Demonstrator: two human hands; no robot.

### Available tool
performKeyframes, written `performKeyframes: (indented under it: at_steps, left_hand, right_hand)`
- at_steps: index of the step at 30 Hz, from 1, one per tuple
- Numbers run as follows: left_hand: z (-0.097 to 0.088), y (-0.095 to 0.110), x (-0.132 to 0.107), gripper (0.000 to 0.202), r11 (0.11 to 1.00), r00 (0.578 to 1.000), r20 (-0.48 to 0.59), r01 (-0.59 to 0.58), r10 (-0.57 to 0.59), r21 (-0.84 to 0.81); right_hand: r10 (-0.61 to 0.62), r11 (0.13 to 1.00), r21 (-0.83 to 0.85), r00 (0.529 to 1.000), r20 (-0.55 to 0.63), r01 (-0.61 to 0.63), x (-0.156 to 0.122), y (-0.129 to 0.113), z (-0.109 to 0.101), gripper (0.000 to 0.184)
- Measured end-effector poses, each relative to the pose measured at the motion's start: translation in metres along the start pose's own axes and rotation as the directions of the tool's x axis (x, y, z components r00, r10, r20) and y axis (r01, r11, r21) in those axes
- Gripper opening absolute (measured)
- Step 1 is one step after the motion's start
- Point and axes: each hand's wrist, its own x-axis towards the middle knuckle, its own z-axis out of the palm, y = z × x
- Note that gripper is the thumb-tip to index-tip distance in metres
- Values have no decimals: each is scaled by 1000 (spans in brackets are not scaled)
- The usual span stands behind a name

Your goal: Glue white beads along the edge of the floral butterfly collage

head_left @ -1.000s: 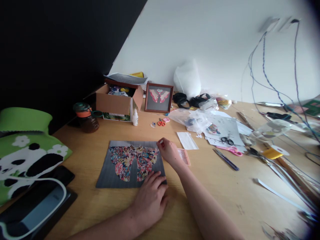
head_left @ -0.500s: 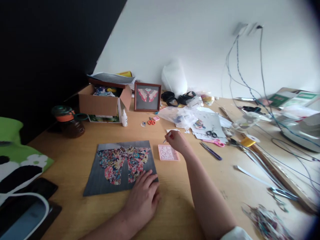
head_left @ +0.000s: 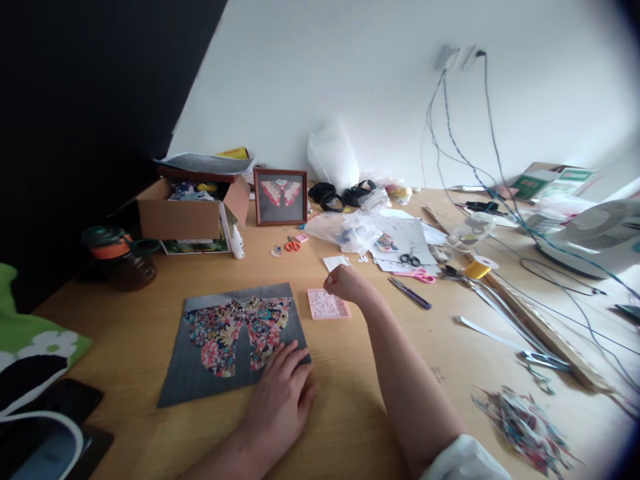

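Observation:
A grey fabric sheet [head_left: 175, 373] lies on the desk with a floral collar-shaped piece [head_left: 220, 333] on it. White beads and some larger ornaments run along the collar's upper edge. My left hand [head_left: 283, 383] rests flat on the sheet's lower right corner, fingers stretched and slightly apart. Right of the sheet is a shallow pink tray [head_left: 345, 316] of small whitish pieces, probably beads. Over its upper right edge my right hand [head_left: 347, 283] is closed in a pinch. Whatever is between those fingertips is hidden. A small white paper [head_left: 333, 262] lies just behind this hand.
Behind stand a cardboard box [head_left: 177, 217], a white glue bottle [head_left: 237, 243] and a framed collar [head_left: 281, 197]. Orange scissors [head_left: 293, 245] lie before the frame. To the right are purple-handled snips [head_left: 410, 293], pink scissors [head_left: 420, 274], a wooden strip [head_left: 540, 327] and fabric scraps [head_left: 525, 427].
The view has swung a little to the right. My right hand stays by the pink tray, and the slim thing visible at its fingertips before no longer shows. My left hand stays on the sheet.

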Motion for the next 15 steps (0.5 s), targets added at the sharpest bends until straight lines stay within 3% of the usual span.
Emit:
performKeyframes:
  at_steps: [15]
  left_hand:
    - [1, 1, 0, 26, 1000, 1000, 10, 10, -10, 8]
  right_hand:
    - [24, 1000, 2, 1000, 3, -24, 1, 1, 1, 17]
